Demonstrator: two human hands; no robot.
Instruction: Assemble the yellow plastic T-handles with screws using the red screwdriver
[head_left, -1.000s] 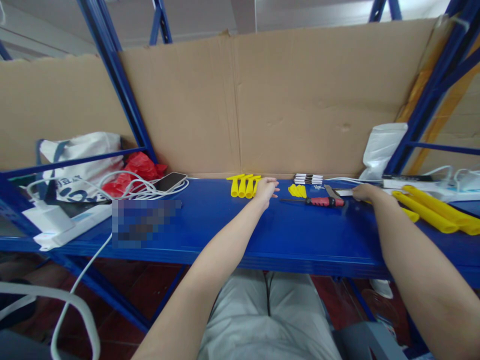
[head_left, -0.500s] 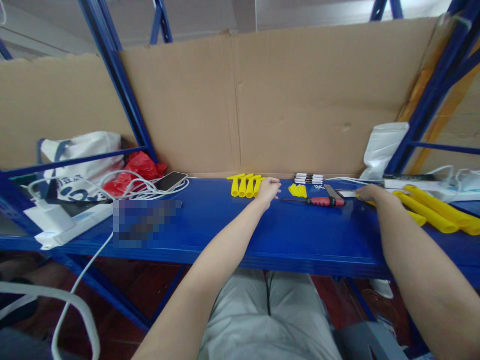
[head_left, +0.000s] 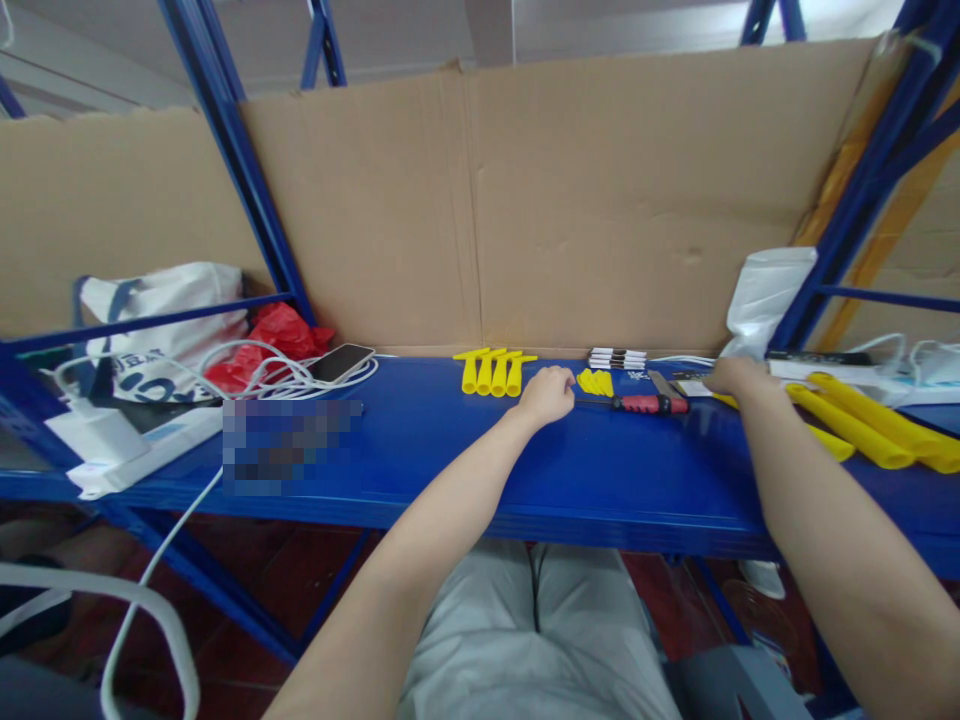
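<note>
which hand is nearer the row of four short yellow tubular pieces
Left. The left hand is just right of the yellow tubular pieces; the right hand is farther right, beyond the thin-shafted, red-handled tool.

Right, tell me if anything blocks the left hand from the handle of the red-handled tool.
Nothing visible does. Between the left hand and the red handle runs only the tool's own thin shaft; the small yellow pieces lie just behind it.
</note>
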